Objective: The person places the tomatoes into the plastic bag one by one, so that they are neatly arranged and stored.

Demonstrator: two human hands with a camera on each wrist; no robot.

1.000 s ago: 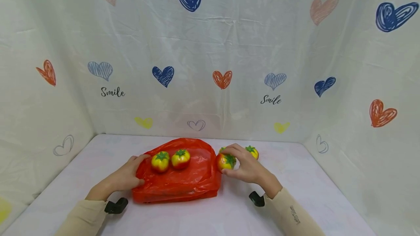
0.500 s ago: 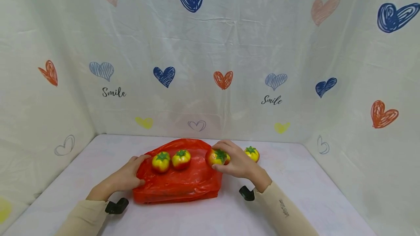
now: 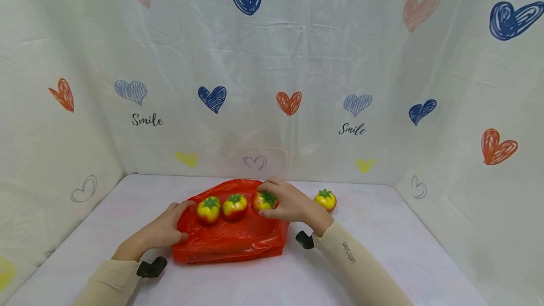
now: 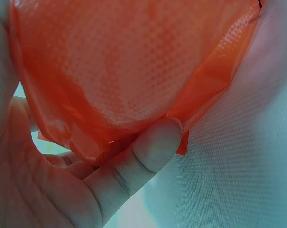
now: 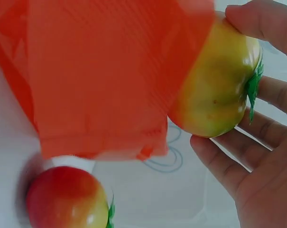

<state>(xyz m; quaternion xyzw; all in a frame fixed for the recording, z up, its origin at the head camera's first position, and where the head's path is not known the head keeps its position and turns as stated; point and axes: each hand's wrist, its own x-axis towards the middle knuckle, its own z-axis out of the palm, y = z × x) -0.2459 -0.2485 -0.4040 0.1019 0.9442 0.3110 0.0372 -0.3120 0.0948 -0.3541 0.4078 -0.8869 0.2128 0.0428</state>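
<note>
Farther left than half a second ago, the red-and-yellow fruit (image 3: 257, 201) is at the right part of the red bag (image 3: 229, 238), pinched between the thumb and fingers of the right hand (image 3: 291, 203). Beside it sit a middle fruit (image 3: 235, 208) and a left fruit (image 3: 208, 211), in or on the bag, I cannot tell which. Thumb and fingers of the left hand (image 3: 169, 227) grip the bag's left side. Rightward, a fourth fruit (image 3: 325, 200) rests on the white table (image 3: 399, 233)

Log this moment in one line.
left hand: holds red plastic bag | right hand: grips round red-yellow, green-leaved fruit | white table: another such fruit, right of bag
</note>
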